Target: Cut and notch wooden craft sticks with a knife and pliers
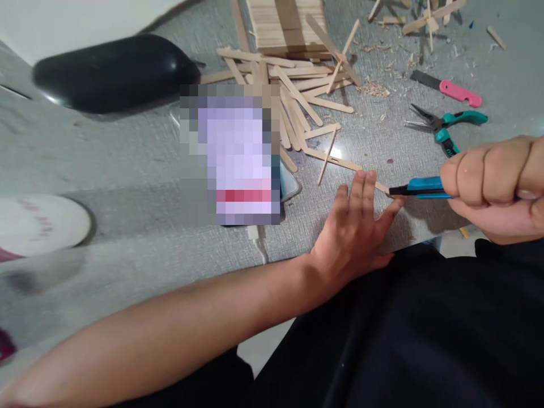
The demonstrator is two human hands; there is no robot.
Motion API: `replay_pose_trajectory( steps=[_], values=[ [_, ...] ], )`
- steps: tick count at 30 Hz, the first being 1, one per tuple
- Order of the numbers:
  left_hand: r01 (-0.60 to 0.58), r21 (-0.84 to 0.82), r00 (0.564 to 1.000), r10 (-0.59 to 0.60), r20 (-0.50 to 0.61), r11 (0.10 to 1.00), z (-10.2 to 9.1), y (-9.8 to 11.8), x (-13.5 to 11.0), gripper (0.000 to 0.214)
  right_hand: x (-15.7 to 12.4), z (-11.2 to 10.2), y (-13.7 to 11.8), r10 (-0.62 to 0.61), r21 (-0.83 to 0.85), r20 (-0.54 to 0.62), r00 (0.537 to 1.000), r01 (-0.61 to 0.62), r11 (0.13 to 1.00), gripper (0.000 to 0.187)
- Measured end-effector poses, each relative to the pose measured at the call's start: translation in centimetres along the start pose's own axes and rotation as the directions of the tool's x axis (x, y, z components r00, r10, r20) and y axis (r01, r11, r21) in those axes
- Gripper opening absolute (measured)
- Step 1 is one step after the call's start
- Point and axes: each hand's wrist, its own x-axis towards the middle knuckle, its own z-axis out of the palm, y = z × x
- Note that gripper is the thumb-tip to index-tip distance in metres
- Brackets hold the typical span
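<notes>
My left hand [351, 224] lies on the table with its fingers stretched out, their tips pressing on a wooden craft stick [346, 164]. A small slot shows in this stick, left of my fingers. My right hand [495, 190] is closed around a blue utility knife [425, 187]. The knife's black tip points left and meets the stick's right end, close to my left thumb. Whether the blade cuts into the wood is too small to tell. Another thin stick [328, 156] crosses over the slotted one.
Loose craft sticks [297, 102] lie heaped behind my left hand, before a stacked block of sticks [289, 28]. Green-handled pliers [440, 124] and a pink folding cutter [461, 92] are at the right. A blurred-out phone [240, 153] with a cable and a black case [114, 73] are leftward.
</notes>
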Motion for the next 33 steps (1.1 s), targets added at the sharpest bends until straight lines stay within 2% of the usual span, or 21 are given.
replay_pose_trajectory(
  steps=[1,4,8,10,13,15,17,21,28,33],
  values=[
    [-0.002,0.011,1.000,0.002,-0.012,1.000,0.1,0.0,-0.1,0.136,-0.2,0.7,0.4,-0.070,0.091,-0.027,0.997,0.072,0.993,0.067],
    [-0.008,0.033,0.999,0.009,-0.034,0.999,0.3,0.1,-0.4,0.130,-0.2,2.2,1.5,-0.125,0.160,0.021,0.992,0.120,0.980,0.070],
    [-0.031,0.122,0.994,0.043,-0.097,0.992,0.0,0.2,-0.6,0.130,0.1,2.5,2.1,-0.204,0.090,-0.052,0.978,0.208,0.974,0.070],
    [-0.071,0.216,0.986,0.101,-0.133,0.974,-0.4,0.3,-0.7,0.119,0.0,2.1,2.1,-0.168,0.011,-0.038,0.985,0.169,0.986,0.070],
    [-0.135,0.324,0.961,0.204,-0.189,0.936,-0.9,0.5,-0.9,0.092,-0.2,1.6,2.2,-0.233,-0.034,-0.058,0.971,0.231,0.972,0.069],
    [-0.155,0.345,0.945,0.241,-0.221,0.926,-1.1,0.5,-0.9,0.079,-0.4,1.4,2.3,-0.265,-0.048,-0.072,0.962,0.262,0.964,0.071],
    [-0.165,0.330,0.943,0.247,-0.225,0.929,-1.1,0.5,-0.9,0.072,-0.5,1.5,2.4,-0.242,-0.029,-0.075,0.967,0.241,0.970,0.069],
    [-0.175,0.289,0.946,0.242,-0.216,0.941,-1.1,0.3,-0.8,0.071,-0.3,2.0,2.6,-0.287,0.073,-0.080,0.955,0.292,0.953,0.066],
    [-0.166,0.308,0.929,0.253,-0.271,0.937,-0.9,0.2,-0.7,0.069,-0.1,2.3,3.2,-0.259,0.082,-0.054,0.964,0.262,0.961,0.065],
    [-0.164,0.299,0.929,0.249,-0.275,0.940,-1.2,0.2,-0.6,0.065,-0.3,2.6,3.1,-0.252,0.081,-0.089,0.964,0.259,0.962,0.068]
  ],
)
